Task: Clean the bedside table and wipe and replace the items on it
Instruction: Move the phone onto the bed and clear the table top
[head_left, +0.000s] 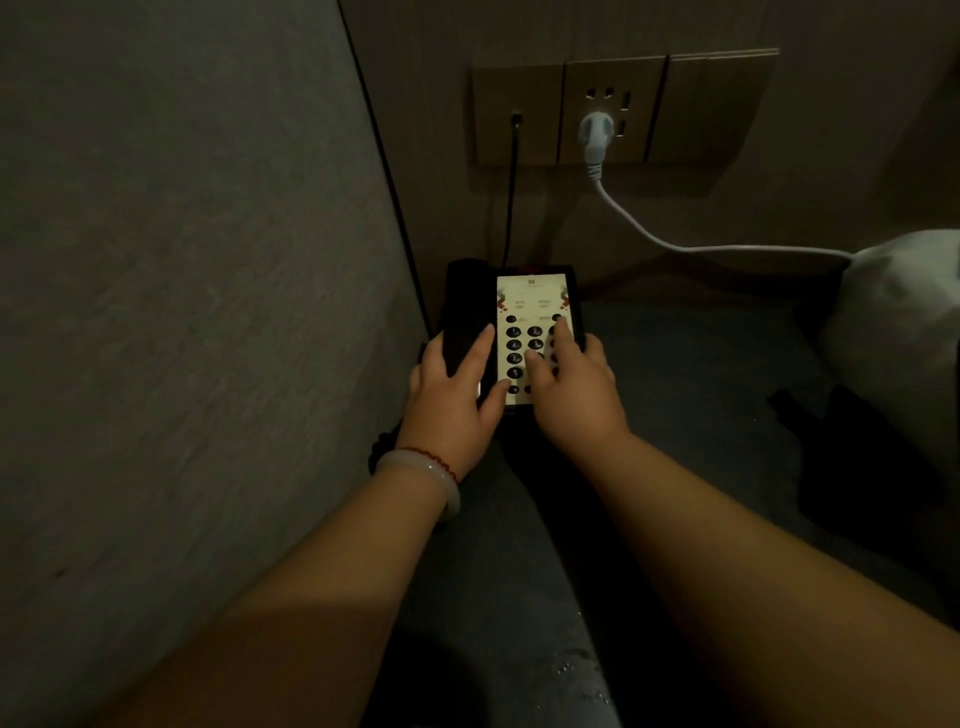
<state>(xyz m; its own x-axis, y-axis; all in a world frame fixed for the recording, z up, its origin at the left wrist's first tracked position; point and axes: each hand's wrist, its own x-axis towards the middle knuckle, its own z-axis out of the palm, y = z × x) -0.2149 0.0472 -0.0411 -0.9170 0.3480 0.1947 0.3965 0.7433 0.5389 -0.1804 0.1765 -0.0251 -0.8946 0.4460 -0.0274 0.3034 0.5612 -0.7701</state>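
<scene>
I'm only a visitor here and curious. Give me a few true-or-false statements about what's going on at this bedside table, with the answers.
1. Both the left hand and the right hand rest on the black telephone. True.
2. The white plug lies loose on the table. False: it sits in the wall socket.
3. The pale bangle is on the right wrist. False: it is on the left wrist.
4. A black cord runs from behind the telephone up to the wall panel. True.
</scene>
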